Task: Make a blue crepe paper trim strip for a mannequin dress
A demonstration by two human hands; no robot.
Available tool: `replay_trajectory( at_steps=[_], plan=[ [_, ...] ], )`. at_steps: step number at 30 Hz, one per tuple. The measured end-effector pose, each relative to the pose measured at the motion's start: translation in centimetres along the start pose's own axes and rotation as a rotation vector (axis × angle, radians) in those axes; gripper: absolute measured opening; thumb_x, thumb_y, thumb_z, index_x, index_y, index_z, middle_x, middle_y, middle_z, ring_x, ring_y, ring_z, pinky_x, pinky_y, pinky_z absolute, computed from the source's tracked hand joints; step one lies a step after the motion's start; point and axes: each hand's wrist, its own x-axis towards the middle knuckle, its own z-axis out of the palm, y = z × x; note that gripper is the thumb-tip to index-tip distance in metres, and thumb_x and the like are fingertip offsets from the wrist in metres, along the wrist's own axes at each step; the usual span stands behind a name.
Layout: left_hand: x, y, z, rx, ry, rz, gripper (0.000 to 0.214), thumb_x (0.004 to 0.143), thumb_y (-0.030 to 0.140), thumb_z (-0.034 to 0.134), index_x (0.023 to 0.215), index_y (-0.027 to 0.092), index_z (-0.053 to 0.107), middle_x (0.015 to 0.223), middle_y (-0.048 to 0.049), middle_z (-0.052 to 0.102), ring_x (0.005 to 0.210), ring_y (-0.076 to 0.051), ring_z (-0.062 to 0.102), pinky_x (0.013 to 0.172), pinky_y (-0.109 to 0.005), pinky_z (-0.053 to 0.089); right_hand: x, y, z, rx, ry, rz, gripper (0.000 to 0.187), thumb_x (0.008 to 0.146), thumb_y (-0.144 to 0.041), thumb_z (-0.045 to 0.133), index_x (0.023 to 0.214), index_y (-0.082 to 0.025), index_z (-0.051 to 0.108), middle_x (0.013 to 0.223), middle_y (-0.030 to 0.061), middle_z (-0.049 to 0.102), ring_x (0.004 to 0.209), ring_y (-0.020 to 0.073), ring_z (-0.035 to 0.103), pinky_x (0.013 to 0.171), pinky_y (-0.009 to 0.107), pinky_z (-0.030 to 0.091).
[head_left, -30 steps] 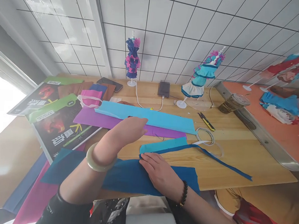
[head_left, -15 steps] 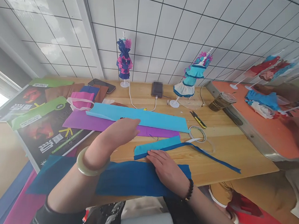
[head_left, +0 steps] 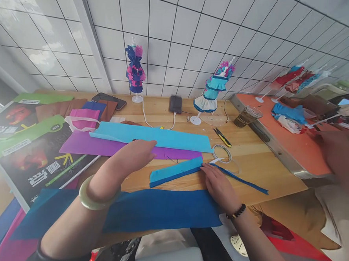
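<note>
My right hand (head_left: 220, 186) lies with its fingers stretched out on the right end of a short light blue strip (head_left: 172, 167) edged in dark blue. From under these fingers a narrow dark blue ribbon (head_left: 248, 182) trails off to the right. My left hand (head_left: 139, 152) is curled closed above the purple strip (head_left: 85, 142), near a long light blue strip (head_left: 162, 137). A small dark bit shows behind its knuckles, but what it grips is hidden. A wide dark blue piece of material (head_left: 163, 208) lies along the front edge, under my left forearm.
Yellow-black thread snips (head_left: 222, 137), a tape roll (head_left: 222, 153) and a brown cup (head_left: 248, 116) sit to the right. Two dressed miniature stands (head_left: 136, 73) (head_left: 211, 89) line the back. Printed packages (head_left: 40, 153) fill the left. Another person's blurred arm (head_left: 341, 156) is at far right.
My right hand has slid rightward along the dark blue edge to the strip's right end; the edge now lies uncovered. My left hand keeps its place over the purple strip. The view has turned slightly right.
</note>
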Motion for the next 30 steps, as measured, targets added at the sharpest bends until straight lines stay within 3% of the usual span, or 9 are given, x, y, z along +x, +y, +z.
replay_trajectory(
  at_steps=[6,10,19,25,30],
  plan=[
    [0.0,0.0,0.1,-0.002,0.012,0.019,0.040,0.090,0.033,0.035,0.126,0.016,0.044,0.118,-0.0134,0.059,0.113,-0.029,0.052,0.086,-0.038,0.041,0.2,-0.8,0.0,-0.020,0.030,-0.008,0.038,0.081,-0.006,0.037,0.113,-0.011,0.057,0.117,0.0156,0.060,0.114,0.0243,0.051,0.094,0.046,0.046],
    [0.0,0.1,0.2,-0.010,0.011,0.021,0.040,0.090,0.033,0.036,0.125,0.016,0.045,0.116,-0.0138,0.060,0.112,-0.028,0.052,0.085,-0.037,0.041,0.9,-3.9,-0.1,-0.008,0.024,-0.054,0.038,0.081,-0.004,0.037,0.111,-0.012,0.059,0.115,0.0140,0.062,0.113,0.0230,0.052,0.093,0.044,0.046],
    [-0.1,0.6,0.3,-0.017,0.007,0.029,0.038,0.090,0.031,0.038,0.124,0.015,0.045,0.112,-0.0137,0.062,0.108,-0.029,0.054,0.081,-0.037,0.042,2.6,-11.1,0.6,0.052,-0.001,-0.160,0.033,0.086,-0.005,0.037,0.107,-0.015,0.059,0.116,0.0127,0.061,0.112,0.0246,0.052,0.097,0.052,0.035],
    [0.4,0.9,0.8,0.026,0.005,0.075,0.027,0.088,0.028,0.040,0.104,0.013,0.057,0.096,-0.0122,0.066,0.090,-0.025,0.061,0.073,-0.033,0.043,3.2,-13.8,1.3,0.188,-0.002,-0.278,0.029,0.089,-0.011,0.038,0.112,-0.016,0.056,0.119,0.0110,0.060,0.116,0.0220,0.049,0.102,0.049,0.031],
    [0.6,1.6,0.9,0.067,-0.065,0.069,0.024,0.087,0.027,0.040,0.082,0.013,0.059,0.081,-0.0111,0.065,0.075,-0.022,0.060,0.061,-0.030,0.040,3.4,-13.6,1.3,0.246,-0.025,-0.305,0.031,0.090,-0.012,0.037,0.115,-0.015,0.055,0.122,0.0105,0.059,0.120,0.0199,0.046,0.105,0.049,0.029]
  ],
)
